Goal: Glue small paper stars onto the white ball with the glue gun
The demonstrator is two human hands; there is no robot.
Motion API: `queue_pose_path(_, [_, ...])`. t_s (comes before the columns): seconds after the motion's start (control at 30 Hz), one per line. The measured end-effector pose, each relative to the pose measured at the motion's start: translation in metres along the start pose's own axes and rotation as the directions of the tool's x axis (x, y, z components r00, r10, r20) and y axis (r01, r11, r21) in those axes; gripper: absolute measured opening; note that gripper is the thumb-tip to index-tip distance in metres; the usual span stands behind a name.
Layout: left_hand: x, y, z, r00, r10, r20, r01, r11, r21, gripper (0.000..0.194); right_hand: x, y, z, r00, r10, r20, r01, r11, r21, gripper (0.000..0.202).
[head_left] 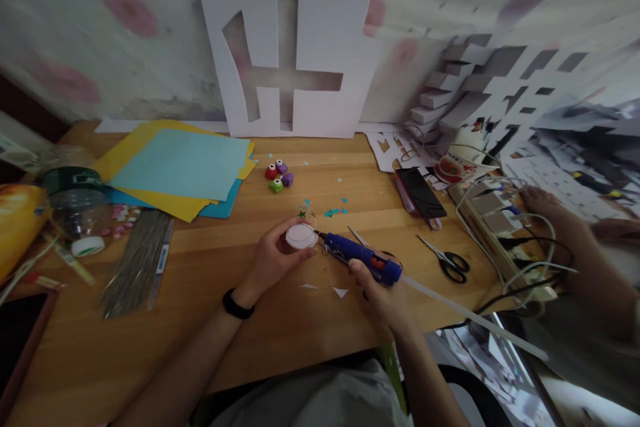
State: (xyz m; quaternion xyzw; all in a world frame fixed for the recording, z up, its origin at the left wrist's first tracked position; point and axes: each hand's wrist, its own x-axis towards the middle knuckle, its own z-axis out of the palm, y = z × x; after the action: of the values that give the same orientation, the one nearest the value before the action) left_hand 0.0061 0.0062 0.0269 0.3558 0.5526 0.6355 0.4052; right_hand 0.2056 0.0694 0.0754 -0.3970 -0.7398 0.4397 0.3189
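Between the thumb and fingers of my left hand (267, 259) is a small round white disc (301, 236), held just above the table. My right hand (376, 290) is wrapped round a blue hot glue gun (345, 248), whose nozzle points left at the disc's right edge; I cannot tell whether they touch. A long translucent glue stick (470, 315) sticks out of the gun's back. Blue and green star confetti (334, 212) lies just beyond the disc. Scissors (357, 236) are partly hidden behind the gun. White paper scraps (341, 292) lie below it.
Coloured paper sheets (180, 164), a plastic bottle (75, 204) and a bag of silvery stems (137, 260) are on the left. Small eyed beads (278, 175) sit centrally. Rightward are a phone (421, 192), black-handled scissors (447, 260), a cabled power strip (500, 234) and another person's arm (575, 240).
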Motion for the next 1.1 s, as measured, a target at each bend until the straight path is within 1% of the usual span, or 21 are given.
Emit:
queue_pose_path(0.1, [0.0005,-0.0022,-0.0005,1.000,0.006,0.014,-0.006,0.999,-0.039,0.061,-0.0001,-0.0012,0.0002,0.999,0.035,0.013,-0.035,0.999,0.031,0.038])
queue_pose_path(0.23, [0.0005,-0.0029,-0.0009,0.999,0.010,0.045,-0.007,0.997,-0.079,0.059,0.0007,-0.0030,0.0007,0.998,0.053,0.017,-0.054,0.995,0.084,0.035])
queue_pose_path(0.37, [0.0004,-0.0022,-0.0012,0.997,0.025,0.073,-0.017,0.994,-0.106,0.057,0.0019,-0.0033,0.0006,0.997,0.068,0.036,-0.073,0.989,0.132,0.037])
queue_pose_path(0.47, [-0.0002,-0.0016,-0.0017,0.994,0.025,0.102,-0.013,0.993,-0.120,0.058,0.0021,-0.0041,0.0002,0.997,0.061,0.041,-0.065,0.991,0.113,0.038])
queue_pose_path(0.63, [-0.0016,0.0010,-0.0029,0.987,0.004,0.163,0.014,0.994,-0.109,0.064,0.0013,-0.0038,-0.0010,0.998,0.013,0.056,-0.018,0.997,0.078,0.034])
queue_pose_path(0.77, [-0.0020,0.0025,-0.0036,0.988,0.002,0.153,0.013,0.995,-0.096,0.063,0.0007,-0.0036,-0.0029,0.998,-0.003,0.068,-0.003,0.996,0.087,0.032])
queue_pose_path(0.97, [-0.0013,0.0012,-0.0028,0.990,0.000,0.142,0.012,0.997,-0.082,0.066,0.0004,-0.0081,-0.0055,0.996,-0.019,0.085,0.014,0.998,0.053,0.040])
queue_pose_path(1.1, [-0.0014,0.0018,-0.0017,0.990,-0.001,0.141,0.013,0.996,-0.086,0.066,0.0009,-0.0095,-0.0053,0.993,-0.035,0.111,0.027,0.997,0.069,0.042])
